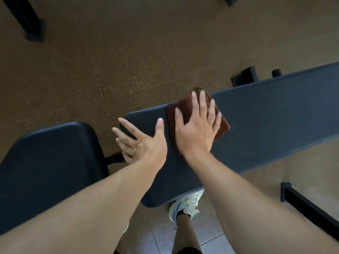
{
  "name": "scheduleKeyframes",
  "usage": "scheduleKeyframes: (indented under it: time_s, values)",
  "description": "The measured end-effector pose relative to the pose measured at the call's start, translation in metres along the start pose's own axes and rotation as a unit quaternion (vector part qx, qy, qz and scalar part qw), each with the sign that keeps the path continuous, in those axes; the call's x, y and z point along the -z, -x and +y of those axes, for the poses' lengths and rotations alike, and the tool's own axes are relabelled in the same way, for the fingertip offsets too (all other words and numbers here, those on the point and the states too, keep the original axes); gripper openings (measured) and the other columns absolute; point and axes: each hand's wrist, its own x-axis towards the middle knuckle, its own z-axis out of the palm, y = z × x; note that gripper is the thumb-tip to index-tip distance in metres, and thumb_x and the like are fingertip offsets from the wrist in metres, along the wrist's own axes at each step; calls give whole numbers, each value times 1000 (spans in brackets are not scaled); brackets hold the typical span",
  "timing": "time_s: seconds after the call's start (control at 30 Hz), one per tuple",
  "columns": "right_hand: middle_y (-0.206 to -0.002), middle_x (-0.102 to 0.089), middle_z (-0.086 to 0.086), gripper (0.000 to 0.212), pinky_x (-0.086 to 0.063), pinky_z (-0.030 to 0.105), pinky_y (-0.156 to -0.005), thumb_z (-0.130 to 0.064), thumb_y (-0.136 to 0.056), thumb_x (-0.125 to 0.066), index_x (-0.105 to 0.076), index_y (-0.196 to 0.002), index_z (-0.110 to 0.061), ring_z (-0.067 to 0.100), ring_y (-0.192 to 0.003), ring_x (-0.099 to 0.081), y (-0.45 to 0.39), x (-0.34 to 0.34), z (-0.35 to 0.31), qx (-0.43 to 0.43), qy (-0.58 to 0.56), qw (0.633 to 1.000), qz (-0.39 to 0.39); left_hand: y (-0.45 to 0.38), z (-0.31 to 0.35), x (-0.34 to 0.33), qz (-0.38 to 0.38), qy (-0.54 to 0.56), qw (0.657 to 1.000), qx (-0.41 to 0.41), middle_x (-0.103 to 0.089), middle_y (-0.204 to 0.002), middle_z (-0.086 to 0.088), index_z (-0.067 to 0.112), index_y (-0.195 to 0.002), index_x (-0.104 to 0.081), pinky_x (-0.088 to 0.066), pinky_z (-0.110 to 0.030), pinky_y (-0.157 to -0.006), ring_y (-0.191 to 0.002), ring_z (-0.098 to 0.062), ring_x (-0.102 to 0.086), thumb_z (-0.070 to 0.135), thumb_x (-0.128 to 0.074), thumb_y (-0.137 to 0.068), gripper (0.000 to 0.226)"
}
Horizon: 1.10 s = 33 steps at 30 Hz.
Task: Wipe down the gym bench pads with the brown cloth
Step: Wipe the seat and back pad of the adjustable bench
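Observation:
A long dark blue bench pad [266, 114] runs from the middle of the view to the right edge. A shorter dark blue seat pad [47, 162] lies at the lower left, with a gap between the two. The folded brown cloth [222, 123] lies flat on the long pad near its left end. My right hand [196, 129] presses down on the cloth with fingers spread. My left hand [141, 142] rests on the left end of the long pad, fingers spread over its edge, thumb on top, holding nothing.
Brown speckled rubber floor [128, 61] lies beyond the bench. Black frame feet stand at the upper left [34, 28] and behind the pad [244, 76]. A black bar [308, 206] crosses the tiled floor at lower right. My foot in a white shoe [185, 206] stands under the pad.

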Motion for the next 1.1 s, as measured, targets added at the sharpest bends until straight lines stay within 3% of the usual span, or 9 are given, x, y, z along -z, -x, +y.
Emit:
scheduleKeyframes:
  time_s: [0.1,0.17,0.33,0.47,0.6,0.73,0.87,0.97,1.1]
  values:
    - [-165,-40,-10,62,2,56,-129,-61,-101,-32,-47,-154,-33,22,-161,-11,-56,5,-24,80,33,996,-29,-3,5,-8,22,-26,999,29,38,-162,-2,31,-149,40,4,-49,-124,-155,-25,19,73,-35,-95,101]
    - [-160,-48,-10,58,-3,56,-129,-58,-103,-33,-52,-151,-32,21,-159,-19,-57,7,-19,140,38,989,-32,-1,8,-5,27,-29,998,38,38,-163,-2,30,-149,39,2,-51,-125,-156,-26,19,69,-40,-96,103]
    - [-166,-38,-2,56,-18,62,-126,-50,-105,-45,-47,-156,-27,31,-156,-29,42,16,84,193,26,981,3,4,8,2,-3,-51,998,27,40,-161,-2,29,-147,43,0,-51,-126,-155,-26,20,76,-56,-83,127]
    - [-167,-32,-5,62,-19,63,-125,-55,-102,-44,-40,-157,-28,35,-153,-33,93,21,149,205,60,976,-34,6,9,1,-4,-87,996,34,43,-159,-4,27,-143,47,-4,-53,-125,-155,-28,21,74,-75,-67,151]
    - [-169,-32,-2,69,-15,64,-126,-59,-98,-47,-38,-159,-28,36,-155,-28,50,22,123,185,58,980,-38,3,5,-2,10,-99,995,27,45,-158,-4,28,-140,50,-4,-55,-124,-154,-29,22,72,-78,-65,155]
    - [-171,-26,-4,70,-3,60,-128,-62,-99,-38,-32,-162,-31,30,-160,-12,-31,24,59,183,37,981,-49,1,1,-4,23,-96,995,20,45,-158,-2,30,-140,50,-3,-56,-125,-154,-29,23,71,-80,-65,155]
    - [-165,-41,-7,60,0,58,-128,-62,-103,-30,-46,-154,-35,25,-160,-14,-76,24,20,218,52,972,-76,2,0,-5,30,-93,995,14,45,-158,-2,30,-141,49,-2,-54,-126,-154,-28,24,70,-80,-66,155]
    - [-168,-36,-5,58,-4,58,-129,-56,-105,-37,-42,-158,-33,27,-161,-14,-49,28,53,267,57,960,-53,4,0,-5,30,-90,995,11,45,-158,-3,30,-142,49,-1,-54,-125,-154,-28,24,71,-80,-66,154]
    - [-170,-28,-7,63,-15,66,-125,-42,-95,-52,-45,-157,-30,34,-158,-23,54,30,134,292,50,954,-55,4,-2,-6,34,-83,996,0,45,-158,-4,29,-142,49,0,-54,-125,-154,-29,24,73,-78,-66,154]
